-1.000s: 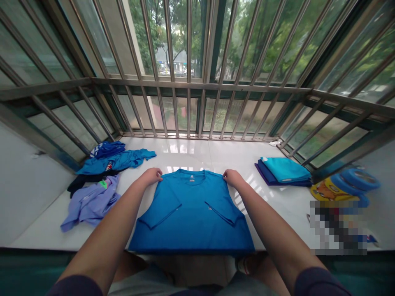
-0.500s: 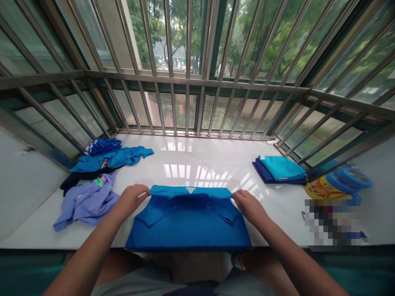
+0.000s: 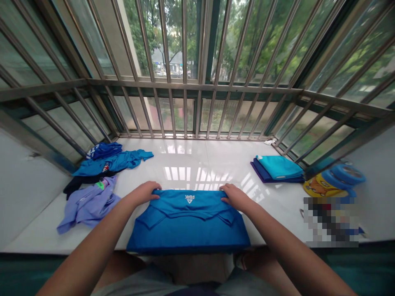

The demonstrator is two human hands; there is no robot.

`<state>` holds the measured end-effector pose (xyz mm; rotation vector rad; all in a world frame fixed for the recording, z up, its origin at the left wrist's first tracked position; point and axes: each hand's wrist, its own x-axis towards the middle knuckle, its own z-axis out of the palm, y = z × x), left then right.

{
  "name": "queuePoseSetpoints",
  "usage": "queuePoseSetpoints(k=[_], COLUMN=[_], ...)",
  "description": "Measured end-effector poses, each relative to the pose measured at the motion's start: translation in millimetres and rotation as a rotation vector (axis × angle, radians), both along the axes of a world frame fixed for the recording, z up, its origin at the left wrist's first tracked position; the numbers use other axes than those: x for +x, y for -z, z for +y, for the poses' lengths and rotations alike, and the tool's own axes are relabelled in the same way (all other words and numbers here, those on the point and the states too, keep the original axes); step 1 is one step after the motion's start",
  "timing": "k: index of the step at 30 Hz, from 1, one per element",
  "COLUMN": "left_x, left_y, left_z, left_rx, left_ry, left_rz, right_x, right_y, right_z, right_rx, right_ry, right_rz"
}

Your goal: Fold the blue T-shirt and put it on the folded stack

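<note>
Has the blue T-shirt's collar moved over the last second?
Yes: the blue T-shirt's collar has come away from the metal window rail, toward the near edge of the white sill.

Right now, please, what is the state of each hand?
Left hand: closed, holding the blue PEAK T-shirt by its far edge.
Right hand: closed, holding the same edge, farther right.

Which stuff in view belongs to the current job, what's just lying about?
In the job:
blue PEAK T-shirt, partly folded, held by left hand and right hand
probably turquoise garment and navy garment, both folded; crumpled lavender garment

Lying about, apparently:
yellow-and-blue cartoon container
white scrap
</note>
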<state>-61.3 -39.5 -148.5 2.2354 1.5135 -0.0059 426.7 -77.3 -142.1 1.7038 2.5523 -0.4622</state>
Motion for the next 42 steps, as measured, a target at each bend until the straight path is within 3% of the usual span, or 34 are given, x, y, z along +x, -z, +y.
queuePoseSetpoints(k=[5, 10, 13, 15, 18, 23, 26, 28, 31, 35, 39, 42], left_x=[2.5, 9.1, 13.2, 12.6, 5.6, -8.2, -7.0, 1.5, 25.4, 52.8, 43.2, 23.0], left_y=[-8.0, -32.5, -50.7, -55.0, -40.1, 13.5, 23.5, 18.3, 10.0, 24.4, 47.8, 44.7], left_z=[34.9, 72.5, 74.6, 58.6, 7.9, -100.7, -132.0, -129.3, -104.2, -76.3, -67.2, -53.5], left_rx=[-0.038, 0.167, 0.299, 0.348, 0.374, 0.27, 0.251, 0.32, 0.427, 0.383, 0.302, 0.299], left_ry=[-0.013, -0.138, -0.194, -0.183, -0.062, 0.013, -0.006, -0.033, -0.024, 0.034, -0.057, -0.158], left_rz=[0.01, -0.045, -0.083, -0.107, -0.148, -0.078, -0.052, -0.039, -0.076, -0.054, 0.062, 0.112], right_x=[-1.5, -5.9, -6.2, -3.4, 4.5, 24.0, 31.7, 28.0, 6.0, -23.7, -8.1, 18.4], right_y=[-2.0, -33.2, -56.2, -63.5, -51.3, 8.9, 26.1, 23.2, 13.7, 24.1, 46.2, 44.9], right_z=[33.5, 66.2, 67.7, 53.4, 6.9, -93.7, -123.9, -124.4, -108.7, -89.7, -78.0, -63.1], right_rx=[-0.012, 0.187, 0.303, 0.334, 0.314, 0.159, 0.157, 0.211, 0.324, 0.288, 0.197, 0.228], right_ry=[0.07, 0.186, 0.24, 0.255, 0.265, 0.054, 0.019, 0.042, 0.052, -0.039, 0.052, 0.188], right_rz=[-0.044, -0.006, 0.041, 0.063, 0.067, 0.052, -0.013, -0.011, 0.042, 0.041, -0.012, -0.035])
